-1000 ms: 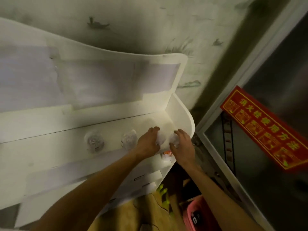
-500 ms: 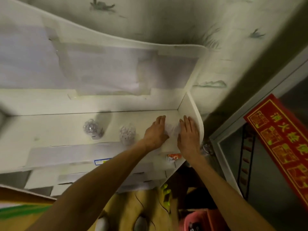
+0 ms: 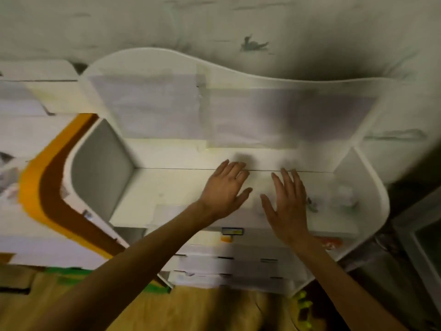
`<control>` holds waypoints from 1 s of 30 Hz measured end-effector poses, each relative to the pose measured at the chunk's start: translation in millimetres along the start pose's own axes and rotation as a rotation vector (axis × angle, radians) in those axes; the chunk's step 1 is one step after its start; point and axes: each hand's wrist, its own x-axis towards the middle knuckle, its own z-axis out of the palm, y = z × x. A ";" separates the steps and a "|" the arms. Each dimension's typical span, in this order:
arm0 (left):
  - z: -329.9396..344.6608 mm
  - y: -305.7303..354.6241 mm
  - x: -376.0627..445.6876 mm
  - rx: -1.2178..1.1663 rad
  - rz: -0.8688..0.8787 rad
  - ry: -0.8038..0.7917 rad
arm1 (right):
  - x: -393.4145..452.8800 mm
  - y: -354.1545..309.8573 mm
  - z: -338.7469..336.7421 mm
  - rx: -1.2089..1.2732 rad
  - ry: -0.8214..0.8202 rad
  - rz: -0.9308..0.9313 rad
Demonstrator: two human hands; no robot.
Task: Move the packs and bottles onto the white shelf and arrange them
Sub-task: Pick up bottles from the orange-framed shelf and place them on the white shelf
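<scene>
Hands flat over the white shelf

No writing we can read — blur. Our left hand and right hand are spread, empty; clear packs lie just right of them, apart.

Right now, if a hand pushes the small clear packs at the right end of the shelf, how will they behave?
The clear packs look thin and crinkly, so probably light and floppy. On the smooth white shelf they would likely slide, not roll. The picture is blurred, so this is uncertain.
</scene>
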 end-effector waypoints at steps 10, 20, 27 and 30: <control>-151.2 -200.3 -204.6 0.197 -0.296 0.263 | -9.3 -286.0 71.7 0.310 -0.015 -0.312; -183.1 -354.1 -428.9 0.347 -0.695 0.004 | -72.7 -511.4 164.6 0.468 -0.177 -0.616; -154.5 -444.0 -490.6 0.317 -0.898 -0.273 | -56.1 -607.6 250.4 0.277 -0.432 -0.653; -144.1 -482.8 -501.2 0.316 -0.909 -0.278 | -28.7 -638.3 290.8 0.237 -0.446 -0.620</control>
